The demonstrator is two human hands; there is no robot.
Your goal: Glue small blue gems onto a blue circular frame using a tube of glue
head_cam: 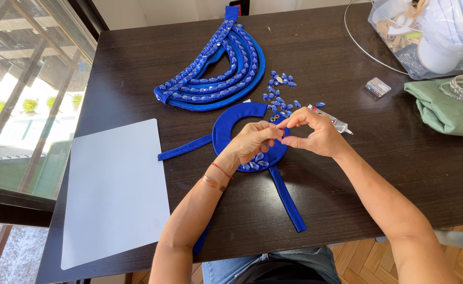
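My left hand (251,141) and my right hand (311,132) meet fingertip to fingertip over a blue curved fabric collar piece (231,123) with long blue straps. Between the fingertips is something very small and blue, probably a gem, too tiny to make out. Several blue teardrop gems (256,163) are stuck along the collar's lower edge under my left hand. A loose scatter of blue gems (281,94) lies just beyond my hands. A small glue tube (332,121) rests right behind my right hand.
A larger blue piece covered in rows of gems (215,79) lies at the back. A white sheet (113,189) is on the left of the dark table (347,173). Right: folded green cloth (441,108), small clear box (378,87), clear plastic container (426,31).
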